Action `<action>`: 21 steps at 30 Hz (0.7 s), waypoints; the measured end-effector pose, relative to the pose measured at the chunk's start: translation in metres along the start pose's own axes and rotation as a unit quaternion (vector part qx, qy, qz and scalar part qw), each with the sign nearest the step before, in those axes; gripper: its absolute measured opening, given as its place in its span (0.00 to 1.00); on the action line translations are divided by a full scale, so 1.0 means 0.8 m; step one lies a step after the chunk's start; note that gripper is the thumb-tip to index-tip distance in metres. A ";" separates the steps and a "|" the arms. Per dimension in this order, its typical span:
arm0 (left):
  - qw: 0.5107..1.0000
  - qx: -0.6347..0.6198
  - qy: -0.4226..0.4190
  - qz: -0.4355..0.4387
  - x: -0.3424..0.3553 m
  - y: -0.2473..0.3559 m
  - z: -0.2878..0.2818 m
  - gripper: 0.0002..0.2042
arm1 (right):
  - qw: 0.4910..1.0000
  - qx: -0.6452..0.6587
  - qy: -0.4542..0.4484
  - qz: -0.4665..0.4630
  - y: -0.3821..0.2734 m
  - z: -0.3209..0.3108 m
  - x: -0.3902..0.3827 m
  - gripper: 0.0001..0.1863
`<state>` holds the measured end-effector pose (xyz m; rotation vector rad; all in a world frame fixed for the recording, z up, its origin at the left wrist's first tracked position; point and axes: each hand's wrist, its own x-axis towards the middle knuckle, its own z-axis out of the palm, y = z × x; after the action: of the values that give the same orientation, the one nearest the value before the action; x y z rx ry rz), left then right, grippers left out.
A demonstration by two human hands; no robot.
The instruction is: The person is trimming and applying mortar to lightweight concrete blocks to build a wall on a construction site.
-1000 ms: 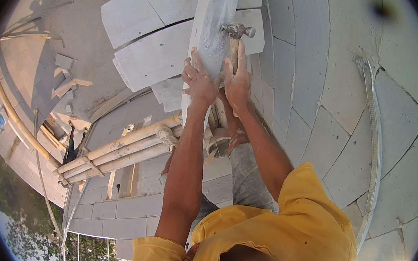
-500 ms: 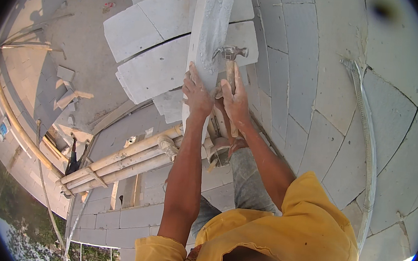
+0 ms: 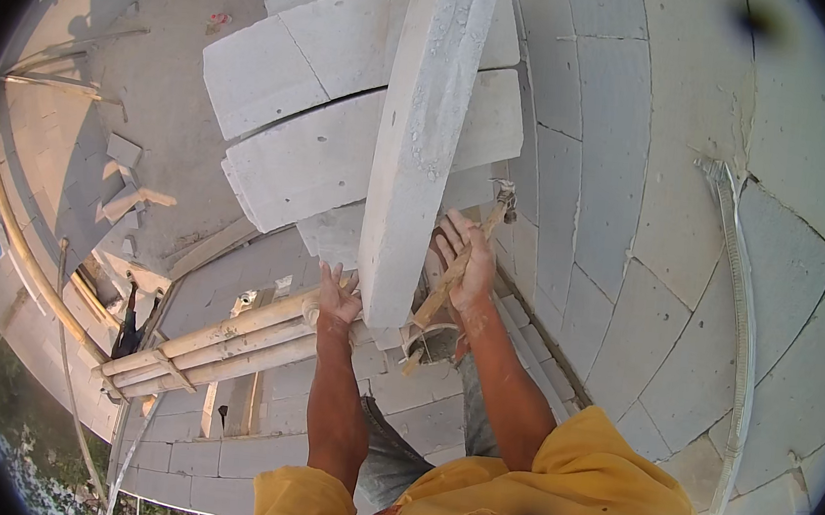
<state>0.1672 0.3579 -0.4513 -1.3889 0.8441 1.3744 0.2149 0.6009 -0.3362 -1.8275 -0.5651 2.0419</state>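
Hammer point(image 3: 446, 286) in right hand point(image 3: 476, 276), head point(image 3: 505, 201) indistinct

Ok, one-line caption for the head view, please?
A hammer in the right hand beside a long pale block, with the open left hand by the block's near end.

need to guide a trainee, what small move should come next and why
Probably press the left hand firmly against the long pale block to steady it: that hand is open beside the near end, while the right hand holds the hammer.
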 end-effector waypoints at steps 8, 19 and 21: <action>0.987 0.081 -0.137 0.039 0.049 -0.047 0.000 0.34 | 0.998 -0.030 -0.020 -0.056 0.020 0.042 -0.011 0.30; 0.995 0.035 -0.088 0.004 -0.173 -0.070 0.008 0.29 | 0.868 -0.412 0.072 -0.269 0.022 0.087 -0.136 0.35; 0.995 -0.048 -0.087 -0.025 -0.249 -0.071 -0.005 0.26 | 0.862 -0.407 0.053 -0.297 0.004 0.089 -0.176 0.34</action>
<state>0.1977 0.3402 -0.2475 -1.3326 0.6322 1.4894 0.1603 0.5229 -0.2100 -1.7754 -1.8987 1.3348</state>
